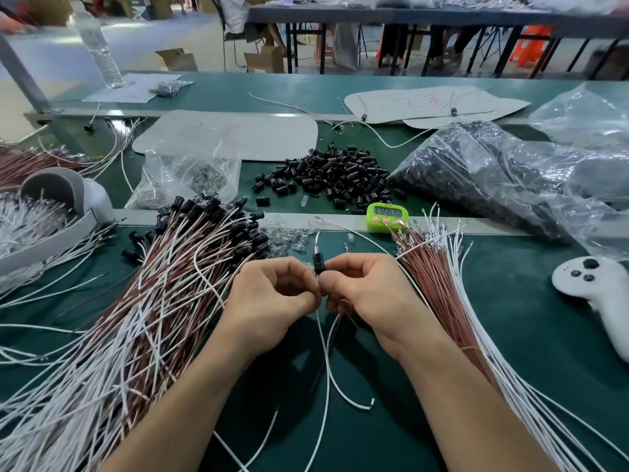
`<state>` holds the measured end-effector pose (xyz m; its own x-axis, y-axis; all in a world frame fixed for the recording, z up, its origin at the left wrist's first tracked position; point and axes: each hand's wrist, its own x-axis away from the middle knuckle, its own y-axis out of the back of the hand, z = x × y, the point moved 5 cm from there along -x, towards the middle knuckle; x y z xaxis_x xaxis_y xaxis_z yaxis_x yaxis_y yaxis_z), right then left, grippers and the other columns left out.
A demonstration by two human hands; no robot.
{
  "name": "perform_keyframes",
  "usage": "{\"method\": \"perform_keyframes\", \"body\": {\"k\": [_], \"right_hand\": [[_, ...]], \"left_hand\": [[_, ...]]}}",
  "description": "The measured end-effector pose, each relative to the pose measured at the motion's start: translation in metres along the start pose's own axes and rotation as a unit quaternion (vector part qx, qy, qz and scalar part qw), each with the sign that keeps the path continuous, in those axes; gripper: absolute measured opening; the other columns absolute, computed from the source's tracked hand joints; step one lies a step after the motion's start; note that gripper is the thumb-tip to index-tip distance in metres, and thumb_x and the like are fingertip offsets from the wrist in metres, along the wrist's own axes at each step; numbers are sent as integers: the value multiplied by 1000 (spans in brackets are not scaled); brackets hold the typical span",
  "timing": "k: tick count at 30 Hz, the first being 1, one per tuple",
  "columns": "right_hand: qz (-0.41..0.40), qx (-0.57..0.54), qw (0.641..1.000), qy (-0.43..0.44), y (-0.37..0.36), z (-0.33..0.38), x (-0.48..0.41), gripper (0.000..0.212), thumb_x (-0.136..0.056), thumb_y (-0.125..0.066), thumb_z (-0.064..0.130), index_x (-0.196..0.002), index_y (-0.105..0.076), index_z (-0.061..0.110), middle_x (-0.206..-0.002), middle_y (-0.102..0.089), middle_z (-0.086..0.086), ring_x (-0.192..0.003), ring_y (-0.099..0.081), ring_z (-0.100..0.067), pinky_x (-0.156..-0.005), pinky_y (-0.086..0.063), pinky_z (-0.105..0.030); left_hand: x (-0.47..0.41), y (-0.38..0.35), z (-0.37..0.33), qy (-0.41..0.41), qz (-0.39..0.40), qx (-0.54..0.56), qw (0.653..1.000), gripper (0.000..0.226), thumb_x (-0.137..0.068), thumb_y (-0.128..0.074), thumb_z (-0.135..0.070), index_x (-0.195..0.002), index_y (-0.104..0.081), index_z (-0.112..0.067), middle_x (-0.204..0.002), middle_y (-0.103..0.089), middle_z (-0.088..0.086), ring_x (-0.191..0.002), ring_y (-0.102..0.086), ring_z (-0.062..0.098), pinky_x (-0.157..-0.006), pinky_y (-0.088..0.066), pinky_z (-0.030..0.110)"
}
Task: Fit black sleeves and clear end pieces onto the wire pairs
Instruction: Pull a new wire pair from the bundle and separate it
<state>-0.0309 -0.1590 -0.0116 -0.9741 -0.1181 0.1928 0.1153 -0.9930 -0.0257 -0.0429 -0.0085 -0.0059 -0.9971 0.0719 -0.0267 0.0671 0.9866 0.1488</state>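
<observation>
My left hand (275, 294) and my right hand (360, 287) meet at the middle of the green table, fingers pinched together. Between them stands a black sleeve (318, 260) on a wire pair (326, 338), one white wire and one brown, which hangs down toward me. The wire tips stick up above the sleeve. A heap of loose black sleeves (333, 175) lies further back. Clear end pieces (289, 235) are scattered just beyond my hands. Left of me lies a pile of wire pairs with sleeves fitted (163, 277). A bundle of bare wire pairs (442, 284) lies to the right.
A green timer (388, 214) stands behind my hands. A white controller (592, 287) lies at the right. Plastic bags of black parts (483, 172) and clear parts (183, 178) sit at the back. A water bottle (98, 46) stands far left.
</observation>
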Motion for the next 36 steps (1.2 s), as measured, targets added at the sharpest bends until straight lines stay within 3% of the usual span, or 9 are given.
{"method": "perform_keyframes", "body": {"k": [7, 11, 15, 17, 21, 24, 26, 32, 36], "right_hand": [[-70, -51, 995, 39, -4, 2, 3, 16, -84, -79, -2, -81, -75, 13, -65, -72, -4, -51, -61, -14, -49, -48, -21], [-80, -141, 987, 6, -6, -3, 1, 20, -87, -76, 0, -74, -77, 16, -71, -72, -10, -65, -60, -26, -64, -51, -37], [-86, -180, 980, 19, 0, 1, -1, 22, -88, -72, -4, -76, -75, 14, -69, -71, -10, -52, -56, -15, -49, -43, -21], [-83, -150, 985, 34, 3, 4, -1, 17, -87, -73, -5, -81, -74, 11, -67, -70, -9, -51, -55, -14, -49, -42, -21], [-22, -55, 997, 53, 1, 9, 3, 18, -82, -76, -9, -80, -77, 9, -61, -69, -5, -47, -54, -10, -46, -41, -16], [15, -6, 999, 49, -4, 8, 5, 21, -81, -74, -10, -78, -79, 9, -60, -67, -4, -48, -53, -9, -46, -40, -14], [23, 15, 999, 44, -6, 5, 4, 22, -80, -74, -9, -77, -79, 12, -61, -68, -5, -48, -54, -9, -47, -41, -14], [-8, 92, 994, 57, -3, 1, 2, 20, -79, -80, 2, -82, -82, 21, -71, -77, -4, -58, -65, -11, -59, -51, -24], [-35, 174, 982, 64, -1, 0, 1, 16, -76, -84, 14, -78, -80, 30, -66, -75, 4, -54, -66, -8, -57, -52, -23]], "left_hand": [[0, -3, 1, 51, 58, 103, 992, 33, -68, -80, 10, -62, -68, -20, -58, -65, 15, -49, -62, 19, -49, -48, 20], [6, -10, -1, 83, 147, 141, 976, 31, -64, -80, 5, -63, -63, -22, -67, -64, 21, -51, -64, 22, -48, -49, 21], [7, -12, 4, 122, 186, 105, 969, 29, -68, -81, 3, -72, -66, -21, -70, -70, 18, -56, -68, 23, -50, -52, 22], [5, -12, 6, 138, 163, 108, 971, 22, -74, -85, -4, -79, -70, -19, -78, -73, 19, -61, -70, 22, -52, -54, 21], [-4, 3, 5, 104, 3, 145, 984, 24, -68, -79, -33, -89, -79, -19, -84, -76, 10, -71, -71, 15, -59, -55, 19], [-6, 10, 0, 79, -9, 151, 985, 26, -74, -84, -26, -100, -81, -24, -99, -79, 6, -90, -71, 10, -74, -52, 22], [-5, 12, -1, 75, -17, 143, 987, 19, -74, -80, -23, -93, -83, -25, -99, -80, 3, -90, -70, 8, -80, -47, 26], [-7, 17, 0, 56, -74, 127, 988, 25, -80, -76, -1, -73, -83, -24, -82, -79, 1, -75, -70, 4, -69, -50, 14], [-8, 21, 3, 60, -112, 133, 983, 22, -83, -75, -1, -75, -83, -20, -81, -79, 7, -79, -69, 14, -78, -48, 27]]}}
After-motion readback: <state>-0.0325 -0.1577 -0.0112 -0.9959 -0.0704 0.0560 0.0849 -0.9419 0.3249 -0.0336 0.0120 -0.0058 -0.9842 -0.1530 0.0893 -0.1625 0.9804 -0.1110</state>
